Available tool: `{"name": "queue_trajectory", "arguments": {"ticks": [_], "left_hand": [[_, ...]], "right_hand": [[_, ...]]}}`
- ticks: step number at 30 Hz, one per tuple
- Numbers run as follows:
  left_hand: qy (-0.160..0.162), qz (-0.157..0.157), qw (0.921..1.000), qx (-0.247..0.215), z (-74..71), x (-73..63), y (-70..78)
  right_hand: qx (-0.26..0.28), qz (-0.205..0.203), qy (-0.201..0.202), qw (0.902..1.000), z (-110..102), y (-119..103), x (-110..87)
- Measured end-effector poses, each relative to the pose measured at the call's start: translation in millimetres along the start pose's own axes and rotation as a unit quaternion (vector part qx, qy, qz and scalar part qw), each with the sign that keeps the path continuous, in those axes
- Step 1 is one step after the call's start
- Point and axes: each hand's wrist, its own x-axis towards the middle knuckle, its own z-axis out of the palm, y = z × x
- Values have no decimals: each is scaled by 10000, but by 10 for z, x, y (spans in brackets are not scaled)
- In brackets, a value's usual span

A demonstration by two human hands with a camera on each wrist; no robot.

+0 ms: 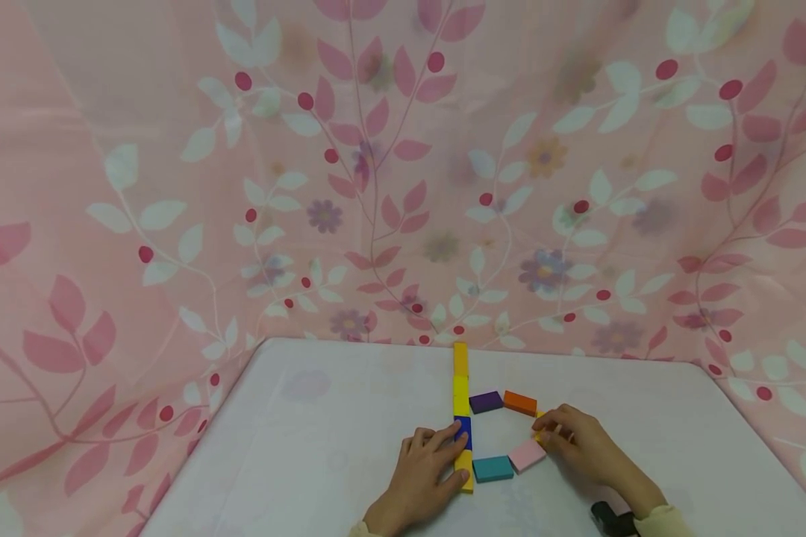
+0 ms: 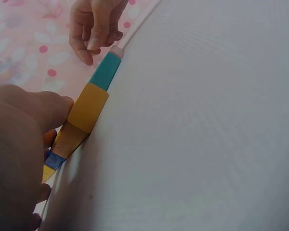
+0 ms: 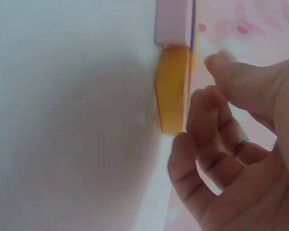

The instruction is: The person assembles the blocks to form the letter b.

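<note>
A straight column of blocks runs away from me, with a yellow block [image 1: 460, 395], a blue block [image 1: 466, 434] and a nearer yellow block [image 1: 466, 485]. Spread along its near end, my left hand [image 1: 423, 477] rests fingers on the blue block and thumb by the nearest yellow one. To the right, purple [image 1: 486, 402], orange [image 1: 520, 403], pink [image 1: 528, 455] and teal [image 1: 493, 469] blocks form a curve joined to the column. My right hand [image 1: 580, 444] is at the curve's yellow block [image 3: 173, 91]; a fingertip reaches its end, while the thumb stands apart from it.
The blocks lie on a white-covered table [image 1: 322, 418]. Behind it hangs a pink floral curtain [image 1: 403, 224], which also lines the sides. A black device [image 1: 611, 518] is at my right wrist.
</note>
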Motion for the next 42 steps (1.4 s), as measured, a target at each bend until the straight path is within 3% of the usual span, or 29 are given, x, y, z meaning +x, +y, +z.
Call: {"name": "queue_trajectory", "arguments": {"ticks": [6, 11, 14, 18, 22, 37, 42], "left_hand": [[-10, -7, 10000, 65, 19, -10, 10], [12, 0, 10000, 93, 17, -4, 22], [5, -2, 10000, 86, 11, 5, 26], [4, 1, 10000, 85, -3, 16, 23], [64, 52, 9999, 121, -4, 27, -3], [149, -56, 9992, -360, 5, 22, 1], [366, -98, 9970, -669, 14, -5, -15]], "right_hand": [[-306, 483, 798, 9952, -118, 96, -68], [330, 1470, 753, 9857, -227, 371, -130], [994, 2224, 625, 9679, -267, 552, -183], [1940, 2818, 730, 9368, -298, 716, -231], [2425, 2899, 847, 9219, -308, 767, -234], [2440, 2898, 975, 9203, -285, 784, -248], [2538, 2988, 996, 9146, -266, 757, -256]]}}
